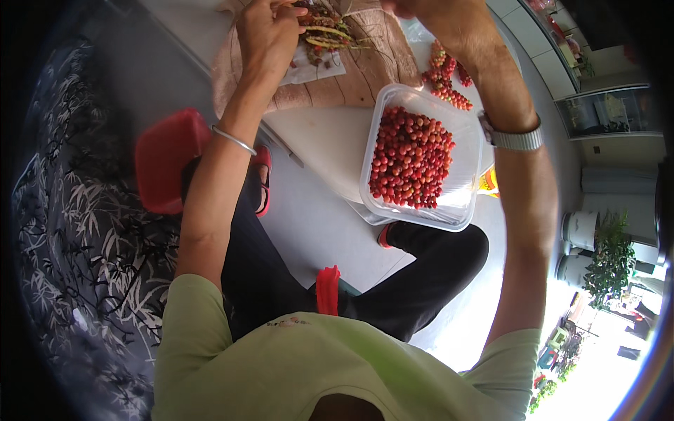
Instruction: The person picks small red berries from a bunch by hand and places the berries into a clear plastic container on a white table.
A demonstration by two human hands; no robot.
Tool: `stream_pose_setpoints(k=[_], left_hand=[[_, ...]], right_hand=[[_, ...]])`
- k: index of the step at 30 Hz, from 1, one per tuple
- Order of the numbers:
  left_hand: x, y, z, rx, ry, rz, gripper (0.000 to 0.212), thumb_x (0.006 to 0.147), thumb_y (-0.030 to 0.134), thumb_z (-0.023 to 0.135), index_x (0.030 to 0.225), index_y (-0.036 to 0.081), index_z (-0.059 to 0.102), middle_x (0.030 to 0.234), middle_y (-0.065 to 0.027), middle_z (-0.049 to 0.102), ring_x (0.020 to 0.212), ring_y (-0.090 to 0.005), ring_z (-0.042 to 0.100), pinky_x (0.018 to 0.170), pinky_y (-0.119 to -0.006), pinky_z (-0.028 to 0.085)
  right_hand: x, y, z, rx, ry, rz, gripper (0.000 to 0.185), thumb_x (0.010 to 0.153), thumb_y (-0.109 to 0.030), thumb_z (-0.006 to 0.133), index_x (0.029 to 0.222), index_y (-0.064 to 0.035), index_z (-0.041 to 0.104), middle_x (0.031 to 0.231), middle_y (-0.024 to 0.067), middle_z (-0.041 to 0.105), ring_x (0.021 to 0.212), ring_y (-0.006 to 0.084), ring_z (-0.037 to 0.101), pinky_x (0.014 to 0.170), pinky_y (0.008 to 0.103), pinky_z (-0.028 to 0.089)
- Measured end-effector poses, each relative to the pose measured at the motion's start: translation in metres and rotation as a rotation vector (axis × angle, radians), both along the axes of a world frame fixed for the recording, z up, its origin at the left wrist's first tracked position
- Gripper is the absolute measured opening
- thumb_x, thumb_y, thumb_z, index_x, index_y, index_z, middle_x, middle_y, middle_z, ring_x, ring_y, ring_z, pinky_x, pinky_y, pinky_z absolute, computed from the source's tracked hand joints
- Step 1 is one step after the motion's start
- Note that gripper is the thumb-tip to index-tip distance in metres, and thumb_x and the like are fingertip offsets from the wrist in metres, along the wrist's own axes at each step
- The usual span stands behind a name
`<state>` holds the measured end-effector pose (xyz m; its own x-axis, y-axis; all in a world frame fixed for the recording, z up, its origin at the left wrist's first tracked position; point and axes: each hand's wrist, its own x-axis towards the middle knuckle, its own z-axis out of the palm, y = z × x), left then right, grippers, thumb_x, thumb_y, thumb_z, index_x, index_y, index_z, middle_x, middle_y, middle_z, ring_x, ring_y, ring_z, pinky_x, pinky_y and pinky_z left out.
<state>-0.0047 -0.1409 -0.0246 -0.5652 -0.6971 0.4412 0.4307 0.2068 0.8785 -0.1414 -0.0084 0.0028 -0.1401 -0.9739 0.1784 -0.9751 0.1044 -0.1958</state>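
Note:
At the top edge, my left hand (271, 26) is bent over a heap of stripped stalks and stems (326, 37), its fingertips partly cut off by the picture's rim. Whether it grips a stem cannot be seen. White paper (313, 68) lies under the heap, on a tan cloth (368, 68) with dark lines. My right hand (447, 23) reaches across to the upper right, its fingers mostly out of the picture. Below that hand lie clusters of red and pinkish berries (447, 79). Many loose red berries (410, 158) fill part of a clear plastic tub (463, 158) nearer me.
The tub stands at the near corner of a white table (316, 137), partly beyond its edge. A red plastic bin (171, 160) is at the left, by a cover with a bamboo-leaf pattern (116, 252). Potted plants (611, 263) stand far right. My knees are below the table edge.

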Motion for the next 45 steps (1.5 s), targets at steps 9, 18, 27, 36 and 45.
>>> stream_pose_setpoints(k=[9, 18, 27, 36, 45], left_hand=[[0.001, 0.006, 0.005, 0.072, 0.11, 0.293, 0.013, 0.086, 0.002, 0.047, 0.092, -0.004, 0.057, 0.09, -0.0114, 0.06, 0.076, -0.0187, 0.06, 0.063, -0.026, 0.051], [-0.023, 0.026, -0.017, -0.019, 0.03, 0.021, 0.015, 0.086, -0.001, 0.043, 0.087, 0.0, 0.058, 0.085, -0.0057, 0.06, 0.073, -0.0125, 0.059, 0.06, -0.022, 0.048], [-0.021, 0.063, -0.014, -0.206, -0.086, -0.164, 0.014, 0.087, 0.002, 0.044, 0.091, 0.002, 0.057, 0.086, -0.0039, 0.059, 0.072, -0.0093, 0.058, 0.058, -0.02, 0.046], [-0.022, 0.087, -0.003, -0.259, -0.087, -0.262, 0.01, 0.085, 0.0, 0.048, 0.09, 0.0, 0.057, 0.084, -0.0051, 0.06, 0.071, -0.0097, 0.059, 0.057, -0.02, 0.046], [-0.016, 0.105, 0.012, -0.14, -0.116, -0.401, 0.008, 0.083, 0.001, 0.049, 0.089, 0.0, 0.056, 0.081, -0.0047, 0.059, 0.066, -0.0091, 0.058, 0.055, -0.019, 0.046]], right_hand=[[0.004, -0.034, -0.033, 0.092, 0.118, -0.016, 0.017, 0.077, -0.016, 0.06, 0.09, -0.0063, 0.064, 0.07, 0.0053, 0.062, 0.055, 0.0109, 0.055, 0.054, 0.0258, 0.047], [-0.049, 0.08, 0.033, 0.21, 0.077, -0.298, 0.018, 0.077, -0.017, 0.06, 0.09, -0.0063, 0.064, 0.069, 0.0046, 0.062, 0.054, 0.0096, 0.055, 0.053, 0.0253, 0.047], [-0.057, 0.121, 0.02, 0.21, 0.062, -0.33, 0.022, 0.075, -0.017, 0.062, 0.092, -0.0033, 0.063, 0.081, 0.0082, 0.064, 0.067, 0.0147, 0.06, 0.063, 0.0275, 0.049], [-0.053, 0.141, -0.033, 0.158, -0.05, -0.394, 0.031, 0.076, -0.017, 0.063, 0.103, -0.0031, 0.058, 0.1, 0.0134, 0.06, 0.091, 0.0292, 0.056, 0.082, 0.0343, 0.045], [-0.043, 0.168, 0.001, -0.292, -0.83, -0.273, 0.025, 0.084, -0.014, 0.053, 0.101, 0.0044, 0.057, 0.086, 0.0075, 0.059, 0.075, 0.0134, 0.054, 0.07, 0.0253, 0.045]])
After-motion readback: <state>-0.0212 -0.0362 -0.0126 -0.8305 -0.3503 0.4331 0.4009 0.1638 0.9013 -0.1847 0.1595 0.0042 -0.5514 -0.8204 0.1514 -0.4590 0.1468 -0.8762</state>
